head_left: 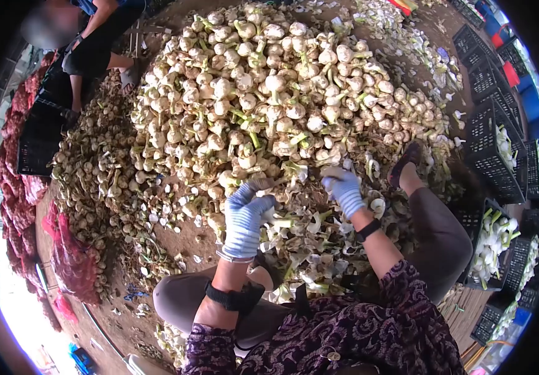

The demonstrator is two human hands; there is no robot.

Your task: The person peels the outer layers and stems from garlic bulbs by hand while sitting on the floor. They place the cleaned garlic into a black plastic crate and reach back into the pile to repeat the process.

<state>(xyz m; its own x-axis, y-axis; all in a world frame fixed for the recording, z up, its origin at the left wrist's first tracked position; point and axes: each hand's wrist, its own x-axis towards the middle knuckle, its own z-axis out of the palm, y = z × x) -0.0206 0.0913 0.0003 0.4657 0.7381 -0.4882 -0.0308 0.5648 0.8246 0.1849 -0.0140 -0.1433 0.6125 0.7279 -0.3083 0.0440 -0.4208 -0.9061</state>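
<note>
My left hand (246,215), in a white and blue striped glove with greyish fingers, is held over the near edge of a large garlic heap (272,81). Its thumb and fingers are apart, and no bulb shows between them. To the right, my right hand (342,189) wears a matching glove. Those fingers are curled in, and whatever they may hold is hidden. Below and between both hands lie loose garlic peelings and cut stalks (307,240). Whole bulbs with green stems reach almost to the fingertips.
Black crates (494,150) line the right side, one holding white trimmed garlic (494,247). Red mesh sacks (73,259) lie at left beside a darker garlic pile (104,169). Another person (98,44) sits at upper left. My bent legs (441,234) flank the peelings.
</note>
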